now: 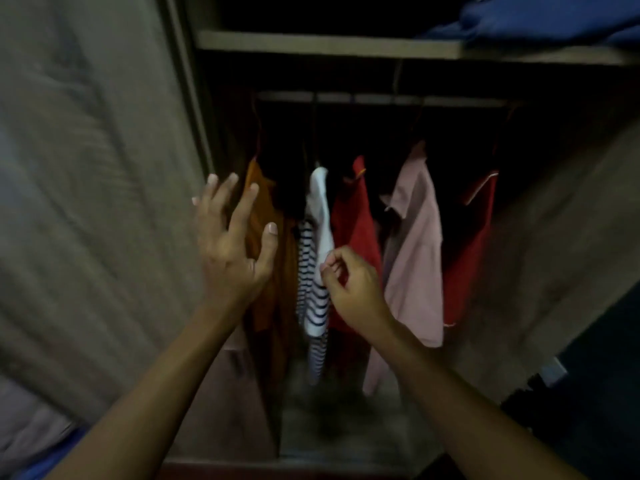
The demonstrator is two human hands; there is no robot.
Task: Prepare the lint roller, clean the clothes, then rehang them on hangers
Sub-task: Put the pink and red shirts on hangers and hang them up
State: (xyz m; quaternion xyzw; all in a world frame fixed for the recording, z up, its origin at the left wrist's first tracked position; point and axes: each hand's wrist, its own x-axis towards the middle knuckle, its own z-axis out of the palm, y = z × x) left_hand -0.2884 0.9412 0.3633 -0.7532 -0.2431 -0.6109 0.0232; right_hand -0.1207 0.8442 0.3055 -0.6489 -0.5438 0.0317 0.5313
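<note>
Several garments hang from a rail [381, 98] inside a dark wardrobe: an orange one [258, 209], a white top with dark stripes [317, 271], a red one [356, 223], a pink shirt [415, 244] and another red one [471, 244]. My left hand [232, 251] is raised in front of the orange garment, fingers spread, holding nothing. My right hand [349, 289] is curled beside the striped top, fingertips pinched at its edge. No lint roller is in view. The image is blurred.
A wardrobe door panel [97, 202] fills the left side. A shelf [329, 45] runs above the rail, with blue fabric [554, 19] on it at the right. The wardrobe floor [346, 427] lies below the clothes. Dark objects [540, 400] sit at the lower right.
</note>
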